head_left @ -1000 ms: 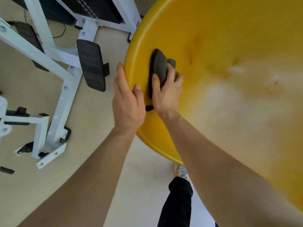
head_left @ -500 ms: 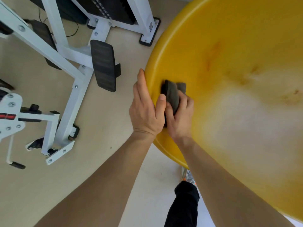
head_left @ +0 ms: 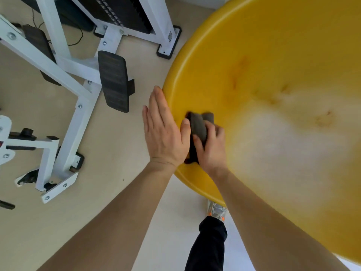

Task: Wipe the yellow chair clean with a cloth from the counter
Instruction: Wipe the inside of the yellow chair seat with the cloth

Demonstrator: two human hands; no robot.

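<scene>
Currently the yellow chair (head_left: 273, 55) fills the right of view, rim toward you. Your right hand (head_left: 212, 151), fingers curled shut on the folded grey cloth (head_left: 198, 126), presses it just inside the rim. Your left hand (head_left: 164, 132) lies flat, fingers extended, bracing the rim's outside. Suggested: keep bracing; overlap strokes toward the darker smudges (head_left: 324, 119) deeper in the chair.

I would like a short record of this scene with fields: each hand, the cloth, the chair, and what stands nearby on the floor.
left hand: flat and open against the outer rim of the chair, thumb over the edge
right hand: closed on the cloth, pressing it on the inner surface
cloth: dark grey, bunched, just inside the rim
yellow chair: rounded shell, some darker marks inside
nearby: white metal frame with a black pad
</scene>
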